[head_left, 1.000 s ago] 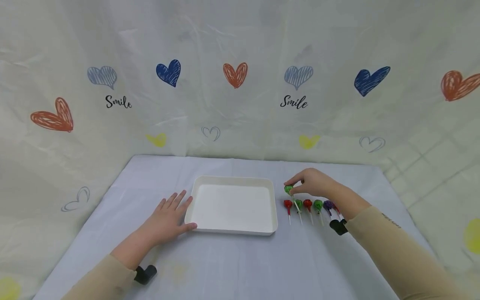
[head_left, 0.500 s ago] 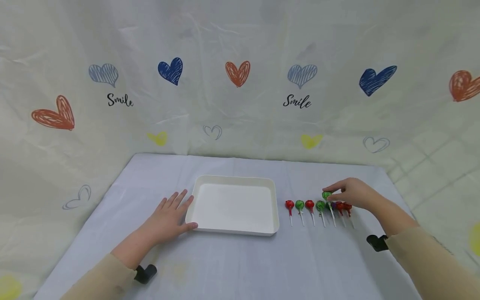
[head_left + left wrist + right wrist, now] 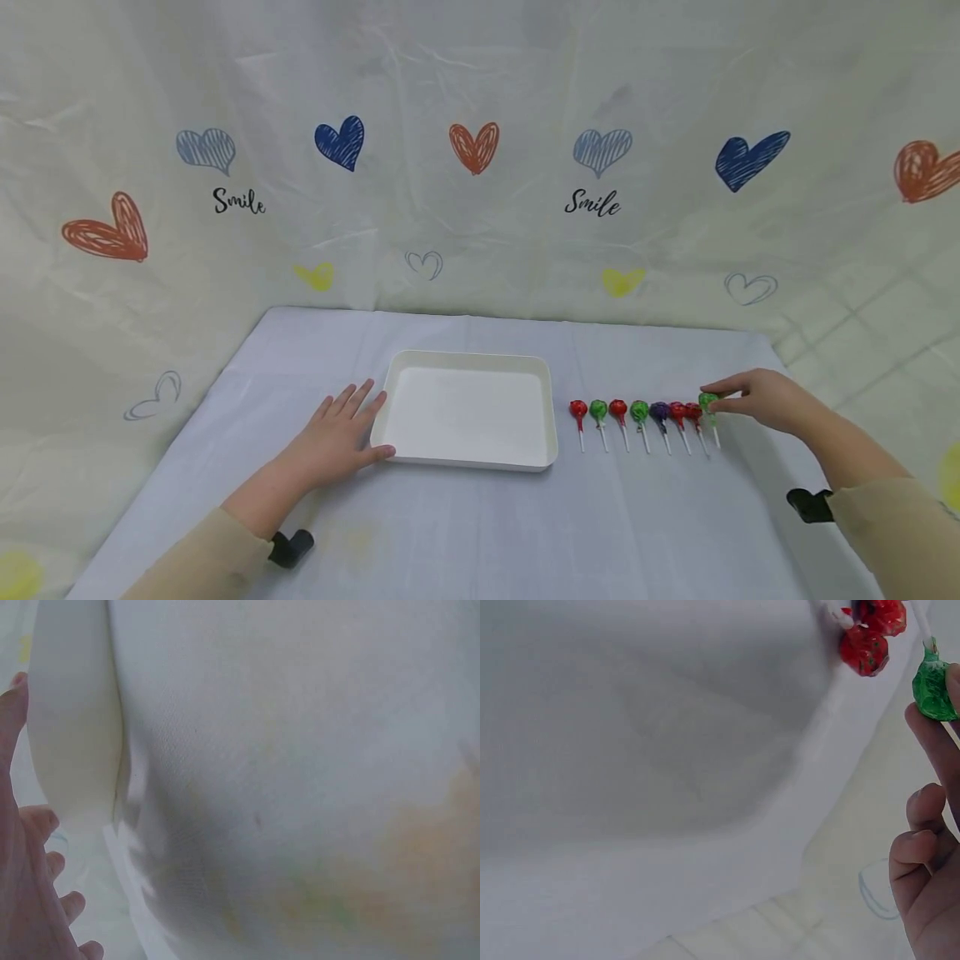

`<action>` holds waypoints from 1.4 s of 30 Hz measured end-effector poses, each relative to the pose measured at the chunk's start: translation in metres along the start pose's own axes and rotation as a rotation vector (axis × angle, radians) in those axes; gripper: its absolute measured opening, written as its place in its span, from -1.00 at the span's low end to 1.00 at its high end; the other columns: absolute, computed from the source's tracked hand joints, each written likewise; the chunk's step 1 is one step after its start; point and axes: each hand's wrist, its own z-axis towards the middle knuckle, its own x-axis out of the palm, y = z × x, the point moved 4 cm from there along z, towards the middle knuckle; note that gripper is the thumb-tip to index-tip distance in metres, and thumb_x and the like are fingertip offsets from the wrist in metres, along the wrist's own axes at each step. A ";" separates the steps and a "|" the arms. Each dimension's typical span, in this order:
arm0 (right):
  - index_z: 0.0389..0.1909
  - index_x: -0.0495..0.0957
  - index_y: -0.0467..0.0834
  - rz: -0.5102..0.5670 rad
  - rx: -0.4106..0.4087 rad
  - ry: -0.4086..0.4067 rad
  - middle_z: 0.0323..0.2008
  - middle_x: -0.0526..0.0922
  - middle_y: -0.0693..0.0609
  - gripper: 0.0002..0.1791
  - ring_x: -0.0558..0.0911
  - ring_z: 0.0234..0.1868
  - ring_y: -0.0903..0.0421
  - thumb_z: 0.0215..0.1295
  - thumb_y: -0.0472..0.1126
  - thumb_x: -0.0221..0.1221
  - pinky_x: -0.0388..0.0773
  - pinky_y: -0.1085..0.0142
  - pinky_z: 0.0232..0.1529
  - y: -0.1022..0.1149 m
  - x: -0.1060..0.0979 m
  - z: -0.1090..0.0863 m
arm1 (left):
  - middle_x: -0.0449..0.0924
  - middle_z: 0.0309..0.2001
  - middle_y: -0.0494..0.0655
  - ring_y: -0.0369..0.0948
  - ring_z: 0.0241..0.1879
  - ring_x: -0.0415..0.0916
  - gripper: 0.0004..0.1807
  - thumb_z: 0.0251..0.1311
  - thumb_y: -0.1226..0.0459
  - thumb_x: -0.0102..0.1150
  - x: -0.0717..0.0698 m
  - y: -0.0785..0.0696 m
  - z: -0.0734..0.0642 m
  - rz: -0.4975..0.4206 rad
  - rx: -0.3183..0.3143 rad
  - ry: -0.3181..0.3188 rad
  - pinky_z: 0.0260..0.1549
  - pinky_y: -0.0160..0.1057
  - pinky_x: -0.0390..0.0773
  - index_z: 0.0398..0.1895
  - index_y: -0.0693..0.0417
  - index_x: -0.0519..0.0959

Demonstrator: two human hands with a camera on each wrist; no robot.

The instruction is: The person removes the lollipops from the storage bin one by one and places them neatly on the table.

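Between thumb and forefinger, my right hand (image 3: pixel 772 401) pinches the wrapped head of a green lollipop (image 3: pixel 708 402), its stick pointing down toward the table. In the right wrist view that green lollipop (image 3: pixel 933 690) shows close to two red lollipops (image 3: pixel 864 651). It is at the right end of a row: a red lollipop (image 3: pixel 578 409), a green one (image 3: pixel 597 410), another red one (image 3: pixel 618 408), a green one (image 3: pixel 639 411), a purple one (image 3: pixel 659 412) and two more red ones. My left hand (image 3: pixel 336 442), fingers spread, rests at the left edge of the white tray (image 3: pixel 465 463).
The table (image 3: pixel 465 533) wears a white cloth with faint stains, and its back edge meets a pale curtain (image 3: pixel 525 75) printed with hearts. The tray stands left of the lollipop row, a narrow strip of cloth between them.
My right hand has carried the green lollipop rightward, from near the tray, over the row, to its right end. My left hand has stayed at the tray's edge.
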 end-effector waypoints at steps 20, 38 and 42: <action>0.05 0.67 -0.24 0.032 0.029 0.037 0.05 0.61 -0.37 -0.55 0.46 0.12 -0.46 0.28 -0.01 0.31 0.48 -0.27 0.01 -0.036 0.018 0.005 | -0.16 0.59 0.09 0.17 0.53 -0.19 0.07 0.18 -0.41 0.00 -0.001 -0.004 0.002 0.005 -0.008 0.023 0.42 0.27 -0.14 0.58 0.04 0.05; 0.20 0.56 -0.26 0.056 0.018 0.003 0.11 0.58 -0.35 -0.44 0.52 0.02 -0.28 0.33 0.03 0.26 0.60 -0.08 -0.11 -0.035 0.012 0.001 | -0.16 0.59 0.11 0.18 0.53 -0.19 0.06 0.19 -0.38 0.04 -0.004 -0.009 0.006 0.006 -0.006 0.033 0.43 0.27 -0.14 0.58 0.05 0.05; 0.22 0.55 -0.24 0.063 0.034 -0.007 0.15 0.54 -0.37 -0.42 0.50 0.04 -0.29 0.34 0.08 0.24 0.61 -0.08 -0.10 -0.031 0.010 -0.001 | -0.12 0.58 0.13 0.19 0.52 -0.17 0.08 0.17 -0.42 -0.01 0.000 -0.008 0.007 -0.010 0.005 0.022 0.41 0.29 -0.13 0.57 0.07 0.07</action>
